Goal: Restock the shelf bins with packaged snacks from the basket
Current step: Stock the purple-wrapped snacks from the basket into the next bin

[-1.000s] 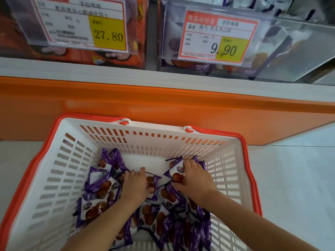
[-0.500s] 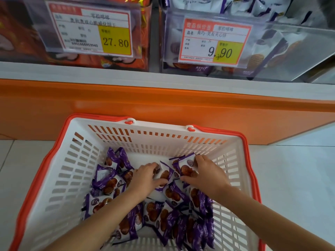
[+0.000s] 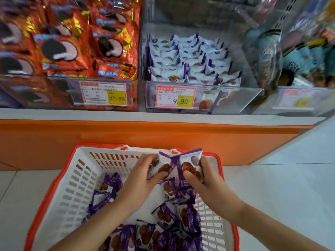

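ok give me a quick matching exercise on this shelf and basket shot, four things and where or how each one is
Things
1. basket
2. held packets
3. 27.80 tag
4. 9.90 tag

Place or state
a. on the front of the bin of white and purple packets
b. white walls, orange rim, on the floor below the shelf
c. on the front of the bin of red bags
d. gripped between the left hand and the right hand

Pairs: 1-b, 2-d, 3-c, 4-a
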